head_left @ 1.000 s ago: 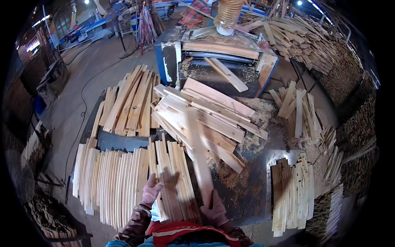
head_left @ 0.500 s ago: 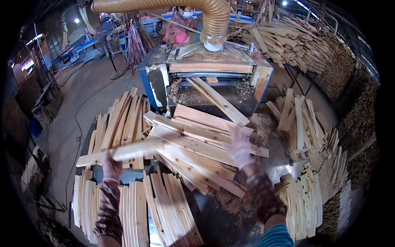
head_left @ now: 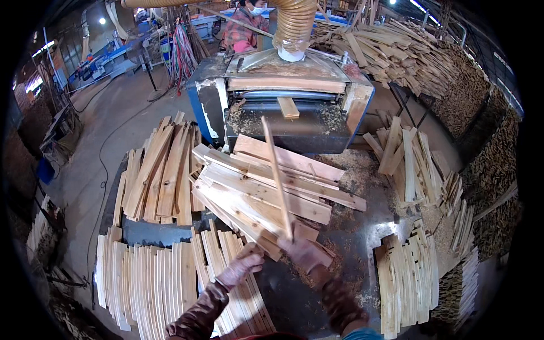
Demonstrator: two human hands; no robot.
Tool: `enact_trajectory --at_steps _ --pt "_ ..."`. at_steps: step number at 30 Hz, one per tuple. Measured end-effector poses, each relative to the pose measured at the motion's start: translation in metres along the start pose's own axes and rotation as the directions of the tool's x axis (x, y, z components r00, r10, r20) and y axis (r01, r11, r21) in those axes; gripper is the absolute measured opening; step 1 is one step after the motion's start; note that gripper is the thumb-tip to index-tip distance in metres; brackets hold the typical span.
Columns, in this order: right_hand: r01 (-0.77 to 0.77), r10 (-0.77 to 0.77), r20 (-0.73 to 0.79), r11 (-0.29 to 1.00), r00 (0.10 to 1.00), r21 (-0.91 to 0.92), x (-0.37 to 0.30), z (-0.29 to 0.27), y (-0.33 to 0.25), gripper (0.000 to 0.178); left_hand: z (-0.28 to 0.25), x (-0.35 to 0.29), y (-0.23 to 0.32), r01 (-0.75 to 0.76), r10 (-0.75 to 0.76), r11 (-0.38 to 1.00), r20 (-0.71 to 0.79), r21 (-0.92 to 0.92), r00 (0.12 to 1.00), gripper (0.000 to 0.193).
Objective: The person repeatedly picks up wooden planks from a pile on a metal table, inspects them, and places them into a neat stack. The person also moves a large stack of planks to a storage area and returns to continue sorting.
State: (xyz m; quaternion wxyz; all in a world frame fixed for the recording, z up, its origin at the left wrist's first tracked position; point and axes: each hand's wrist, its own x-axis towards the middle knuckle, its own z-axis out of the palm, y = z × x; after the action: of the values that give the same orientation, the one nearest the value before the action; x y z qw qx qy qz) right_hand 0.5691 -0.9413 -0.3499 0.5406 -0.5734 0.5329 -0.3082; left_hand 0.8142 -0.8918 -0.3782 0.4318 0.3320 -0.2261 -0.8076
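My right hand [head_left: 304,253] is closed on the near end of a narrow wooden board [head_left: 275,170], seen edge-on and tilted up over the pile. My left hand [head_left: 243,265] has its fingers curled, just left of a board end [head_left: 268,245]; whether it grips anything is hidden. Between the hands and the machine lies a loose pile of boards [head_left: 255,190], fanned across one another. Beyond it stands a planer-like machine [head_left: 286,85] with a metal bed. A short board [head_left: 288,107] sticks out of its opening onto the bed.
Rows of boards [head_left: 147,277] lie near left, with more boards [head_left: 161,170] behind them. Another stack [head_left: 408,283] stands at right. Shavings [head_left: 362,175] litter the table. A ribbed hose [head_left: 296,25] rises from the machine. Behind it is a masked person [head_left: 241,31]; a large wood heap [head_left: 391,56] fills the back right.
The board that slanted off the machine bed is gone from there. My left hand no longer carries its long board and has moved right. My right hand has come nearer, holding a board. The short board protrudes further.
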Motion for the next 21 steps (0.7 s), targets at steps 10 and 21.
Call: enact_trajectory --at_steps 10,21 --pt "0.133 -0.106 0.106 0.947 0.989 -0.294 -0.064 0.059 -0.015 0.070 -0.030 -0.057 -0.007 -0.149 0.252 0.887 -0.188 0.436 0.949 0.048" --pt "-0.239 -0.022 -0.275 0.432 0.961 -0.870 0.082 -0.102 0.060 0.102 -0.129 -0.058 0.277 0.515 0.889 0.009 -0.243 0.857 0.389 0.093"
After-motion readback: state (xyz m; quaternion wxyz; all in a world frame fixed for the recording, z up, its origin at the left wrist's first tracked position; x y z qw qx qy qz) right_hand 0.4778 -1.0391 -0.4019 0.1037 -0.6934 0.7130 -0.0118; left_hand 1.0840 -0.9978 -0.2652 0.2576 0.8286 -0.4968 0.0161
